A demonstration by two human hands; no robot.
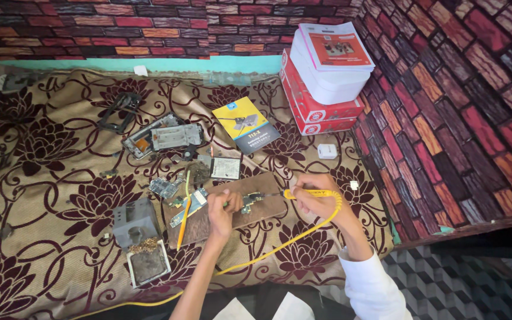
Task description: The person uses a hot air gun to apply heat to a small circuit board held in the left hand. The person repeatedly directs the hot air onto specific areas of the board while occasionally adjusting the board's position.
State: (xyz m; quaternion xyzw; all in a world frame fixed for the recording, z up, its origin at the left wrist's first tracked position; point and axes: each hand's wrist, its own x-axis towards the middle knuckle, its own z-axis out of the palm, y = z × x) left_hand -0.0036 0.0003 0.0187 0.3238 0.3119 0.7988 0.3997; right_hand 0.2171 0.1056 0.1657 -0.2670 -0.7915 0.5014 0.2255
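My right hand point(314, 198) grips a yellow-handled soldering iron point(306, 193) whose tip points left at a small circuit board point(250, 200) lying on a brown wooden board point(268, 204). My left hand point(221, 214) rests on that wooden board and pinches a thin green-tipped tool at the circuit board's left side. The iron's yellow cord point(280, 246) loops back under my right wrist and trails toward the bottom left.
A patterned cloth point(48, 178) covers the surface. On it lie opened phone parts point(161, 137), a small flat module point(226, 168), a yellow pencil-like stick point(184, 219), a grey stand with tip cleaner point(140, 237), a yellow-black booklet point(245, 124), stacked red and white boxes point(324, 89), a white adapter point(327, 151).
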